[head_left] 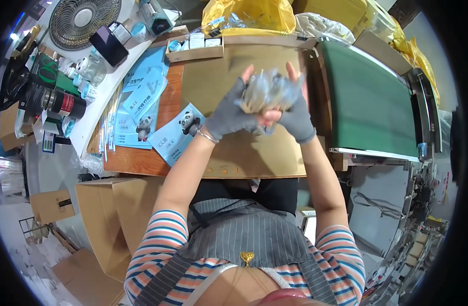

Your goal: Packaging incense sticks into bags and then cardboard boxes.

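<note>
Over the brown cardboard sheet [208, 76] on the table, I hold a bundle of tan pieces in clear plastic wrappers [268, 92] between both hands. The bundle is blurred, so its single pieces do not show clearly. My left hand [228, 112], in a grey fingerless glove, closes on its left side. On the other side, my right hand [298, 116], gloved alike, presses against it. Some fingertips stick up past the bundle; others curl beneath it. Just left of my left wrist lies a flat light-blue bag with a panda picture [169, 140].
More light-blue bags [134, 109] lie further left. A small cardboard tray [203, 50] of little boxes stands at the back, before a yellow bag-lined container [254, 18]. A green conveyor belt [371, 102] runs on the right. A fan [81, 20] and bottles crowd the left shelf.
</note>
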{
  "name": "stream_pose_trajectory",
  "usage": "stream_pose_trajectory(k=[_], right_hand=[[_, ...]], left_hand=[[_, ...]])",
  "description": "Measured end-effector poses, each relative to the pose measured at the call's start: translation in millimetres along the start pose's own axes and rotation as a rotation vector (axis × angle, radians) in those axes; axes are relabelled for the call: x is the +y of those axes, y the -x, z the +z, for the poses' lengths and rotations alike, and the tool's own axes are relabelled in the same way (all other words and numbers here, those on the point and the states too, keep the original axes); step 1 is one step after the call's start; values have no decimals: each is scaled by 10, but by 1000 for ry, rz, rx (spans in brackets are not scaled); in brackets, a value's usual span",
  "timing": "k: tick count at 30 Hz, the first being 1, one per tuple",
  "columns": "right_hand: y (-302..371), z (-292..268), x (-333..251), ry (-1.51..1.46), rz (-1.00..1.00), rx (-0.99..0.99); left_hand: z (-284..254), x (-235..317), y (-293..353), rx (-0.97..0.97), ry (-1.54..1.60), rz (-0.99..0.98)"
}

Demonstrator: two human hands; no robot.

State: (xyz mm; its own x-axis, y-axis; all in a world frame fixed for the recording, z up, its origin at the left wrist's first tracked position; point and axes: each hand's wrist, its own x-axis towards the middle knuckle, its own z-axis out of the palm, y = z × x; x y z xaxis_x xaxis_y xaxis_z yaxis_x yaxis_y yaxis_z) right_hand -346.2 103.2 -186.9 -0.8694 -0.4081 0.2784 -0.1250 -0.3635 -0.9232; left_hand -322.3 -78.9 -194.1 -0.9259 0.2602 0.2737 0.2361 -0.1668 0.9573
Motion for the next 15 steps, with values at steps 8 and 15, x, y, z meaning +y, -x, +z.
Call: stream_pose_trajectory(k=[8,15], right_hand=[[399,536,-158,153,76,71],[741,493,-68,-248,693,-323]], left_hand=[[109,-17,363,-123,-214,-11],[673,-22,1443,-96,550,-459]])
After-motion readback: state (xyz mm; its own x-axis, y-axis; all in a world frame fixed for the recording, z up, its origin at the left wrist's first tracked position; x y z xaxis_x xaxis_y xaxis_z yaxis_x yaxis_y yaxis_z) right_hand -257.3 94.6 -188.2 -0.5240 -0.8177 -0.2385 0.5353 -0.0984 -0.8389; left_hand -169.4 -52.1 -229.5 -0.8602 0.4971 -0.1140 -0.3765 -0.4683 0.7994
